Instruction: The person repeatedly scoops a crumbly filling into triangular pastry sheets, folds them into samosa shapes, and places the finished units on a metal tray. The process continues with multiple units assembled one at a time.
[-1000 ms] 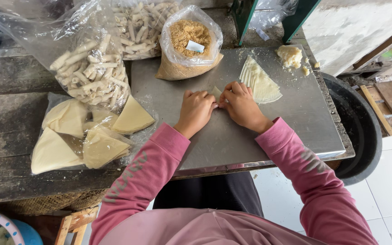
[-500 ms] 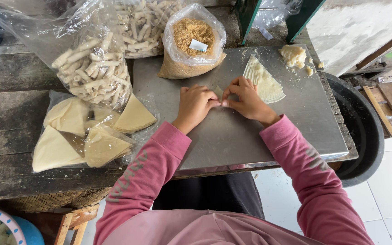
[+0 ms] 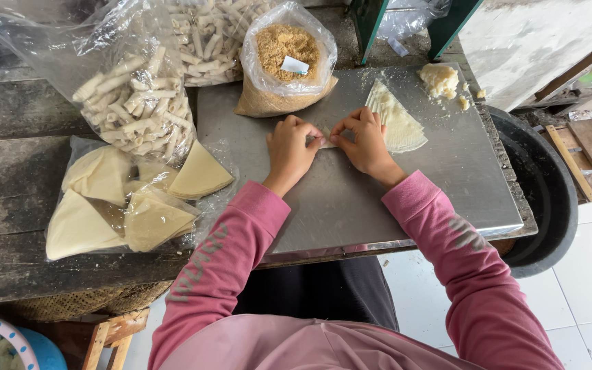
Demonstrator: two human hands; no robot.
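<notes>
Basically both hands, left hand (image 3: 289, 149) and right hand (image 3: 363, 139), pinch closed on a small pale thin pastry wrapper piece (image 3: 324, 136) mid-rear of the grey metal worktop (image 3: 351, 205); looks light, floppy, tear-prone, so grip edges gently.

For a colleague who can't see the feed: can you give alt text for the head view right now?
Seen from above, a person in pink sleeves presses the left hand and right hand onto a small pale wrapper piece on a grey metal board. Triangular wrappers, a bag of brown crumbs and bags of rolled pieces lie around.
</notes>
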